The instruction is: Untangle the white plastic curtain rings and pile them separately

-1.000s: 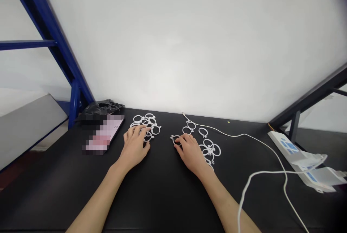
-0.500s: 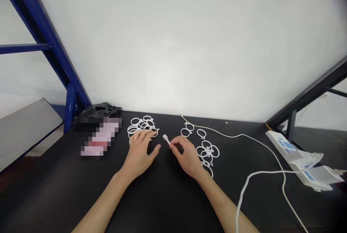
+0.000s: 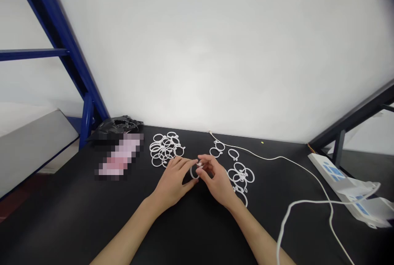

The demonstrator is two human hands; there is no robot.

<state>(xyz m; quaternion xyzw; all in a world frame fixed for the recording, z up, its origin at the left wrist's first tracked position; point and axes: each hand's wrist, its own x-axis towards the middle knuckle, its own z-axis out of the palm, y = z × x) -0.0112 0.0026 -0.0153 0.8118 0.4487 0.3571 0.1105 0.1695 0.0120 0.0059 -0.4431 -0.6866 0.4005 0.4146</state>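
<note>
Holding one white ring [image 3: 191,171] between both hands, over the middle of a black tabletop [image 3: 192,232], and reading the clock from that ring. Gripping it from nine o'clock with the left hand [image 3: 172,180], setting the index fingertip at its upper edge and the thumb at its lower edge, laying the other left fingers close alongside. Meeting it from three with the right hand [image 3: 218,180], pinching its small knobbed end [image 3: 200,164] between thumb and index, curling the remaining fingers inward, partly out of view. Having a loose pile of rings [image 3: 164,147] lying at ten, just beyond the left hand, a touching pair of rings [image 3: 221,153] at two, a single ring [image 3: 235,158] between two and three, and a tangled cluster of rings [image 3: 241,176] at three. Seeing farther out a pixelated pink object [image 3: 126,150] between nine and ten, a crumpled black bag [image 3: 120,124] at ten, and a white cable [image 3: 280,157] running from one to four. Facing a pale wall [image 3: 197,51] at twelve.
</note>
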